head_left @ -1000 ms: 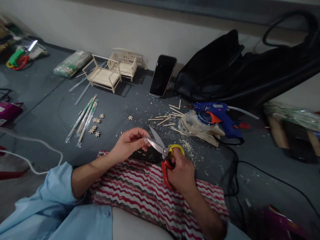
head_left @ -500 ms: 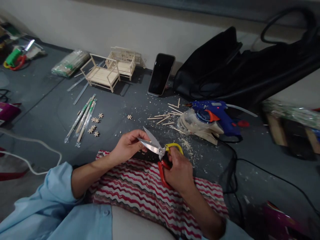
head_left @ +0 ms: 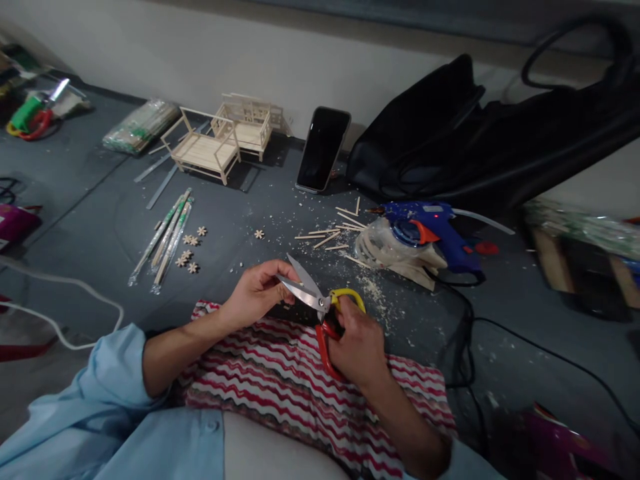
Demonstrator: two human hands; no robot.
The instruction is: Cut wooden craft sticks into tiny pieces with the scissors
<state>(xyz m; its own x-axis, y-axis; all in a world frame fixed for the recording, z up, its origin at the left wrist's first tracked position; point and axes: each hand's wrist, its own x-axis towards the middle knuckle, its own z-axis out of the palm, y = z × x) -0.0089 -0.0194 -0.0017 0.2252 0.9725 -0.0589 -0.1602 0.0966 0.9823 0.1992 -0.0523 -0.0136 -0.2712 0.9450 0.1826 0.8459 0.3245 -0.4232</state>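
My right hand (head_left: 361, 343) holds a pair of scissors (head_left: 313, 298) with one yellow and one red handle loop. The blades stand apart and point up and left at the fingers of my left hand (head_left: 260, 290). Those fingers are pinched together at the blades; what lies between them is too small and covered to name. Beneath both hands a red-and-white striped cloth (head_left: 280, 380) covers my lap. Beyond the scissors, short thin wooden sticks (head_left: 325, 235) lie among pale crumbs. One small wooden flower (head_left: 259, 234) rests alone; several more wooden flowers (head_left: 187, 257) sit farther left.
Two miniature wooden furniture frames (head_left: 205, 150) stand near the wall, beside a leaning phone (head_left: 324, 150). A blue glue gun (head_left: 440, 233) rests on the right, its black cable (head_left: 540, 350) trailing off. Wrapped sticks (head_left: 167, 240) lie left. A black bag (head_left: 450, 140) fills the back right.
Hardly anything differs. The scissors and my right hand have shifted very slightly; the blades remain apart and my left hand keeps its place.
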